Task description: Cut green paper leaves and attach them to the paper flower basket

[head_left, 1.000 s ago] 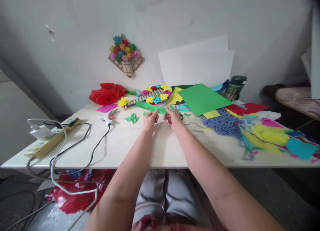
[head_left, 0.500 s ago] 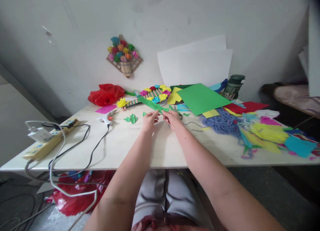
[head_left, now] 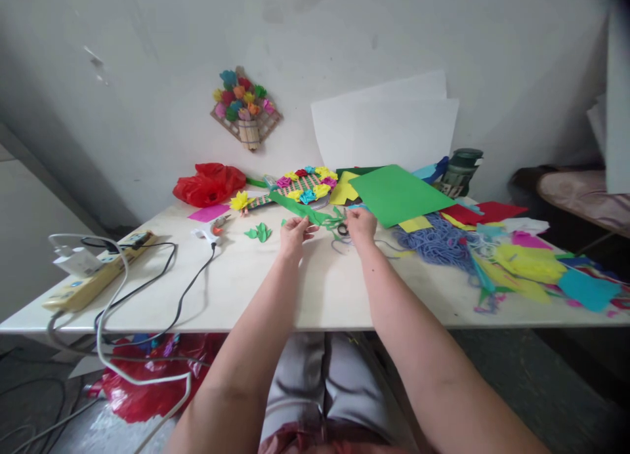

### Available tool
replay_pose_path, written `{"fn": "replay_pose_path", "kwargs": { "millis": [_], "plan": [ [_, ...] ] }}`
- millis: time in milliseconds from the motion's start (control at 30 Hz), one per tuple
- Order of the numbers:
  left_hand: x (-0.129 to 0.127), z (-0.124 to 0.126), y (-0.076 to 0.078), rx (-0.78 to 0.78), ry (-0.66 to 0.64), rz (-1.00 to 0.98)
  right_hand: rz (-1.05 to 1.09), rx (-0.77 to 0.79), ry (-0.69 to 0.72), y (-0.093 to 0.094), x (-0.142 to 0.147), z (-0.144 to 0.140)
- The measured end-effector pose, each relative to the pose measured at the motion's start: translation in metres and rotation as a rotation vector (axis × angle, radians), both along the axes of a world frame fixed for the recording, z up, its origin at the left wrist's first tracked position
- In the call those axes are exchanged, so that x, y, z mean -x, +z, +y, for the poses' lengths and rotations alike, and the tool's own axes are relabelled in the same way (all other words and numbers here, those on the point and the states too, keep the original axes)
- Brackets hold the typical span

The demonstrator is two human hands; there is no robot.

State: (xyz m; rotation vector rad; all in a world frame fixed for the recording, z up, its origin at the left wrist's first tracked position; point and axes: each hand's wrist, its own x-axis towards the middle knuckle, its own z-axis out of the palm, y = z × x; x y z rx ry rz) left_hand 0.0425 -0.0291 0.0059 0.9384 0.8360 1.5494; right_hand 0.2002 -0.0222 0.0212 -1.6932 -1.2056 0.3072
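We have a single view, worn on the person's head, looking forward and down over both forearms onto the tabletop (head_left: 256,290). It sits close above the lap, faces the wall (head_left: 344,41) behind the tabletop, and takes in the tabletop's near edge and the floor (head_left: 29,401) below.

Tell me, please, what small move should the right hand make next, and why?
Probably close the right hand on the scissors and lift them. The left hand already pinches the green paper strip, and the right hand rests over the scissors' handles just beside that strip, so cutting looks likely.
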Motion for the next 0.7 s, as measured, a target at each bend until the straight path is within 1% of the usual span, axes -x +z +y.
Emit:
{"fn": "replay_pose_path", "kwargs": {
  "millis": [33,100,167,233,367,567,700],
  "plan": [
    [0.0000,-0.0003,0.0002,-0.002,0.002,0.000,-0.118,0.051,-0.032,0.0006,-0.0024,-0.0009],
    [0.0003,-0.0006,0.0006,-0.008,0.008,0.001,-0.305,0.155,-0.043,0.0010,-0.0037,-0.0035],
    [0.0006,-0.0006,0.0009,-0.010,0.012,0.006,-0.428,0.232,-0.017,0.0001,-0.0025,-0.0062],
    [0.0007,-0.0008,0.0015,-0.002,0.017,0.012,-0.503,0.282,0.005,-0.0017,-0.0010,-0.0078],
    [-0.0005,-0.0024,0.0032,0.019,0.004,0.019,-0.571,0.357,0.016,-0.0051,-0.0007,-0.0073],
    [-0.0032,-0.0037,0.0034,0.047,-0.035,-0.011,-0.586,0.418,-0.038,-0.0026,0.0015,-0.0050],
    [-0.0033,-0.0031,0.0025,0.039,-0.045,-0.024,-0.599,0.390,-0.034,-0.0007,0.0030,-0.0033]
  ]
}}
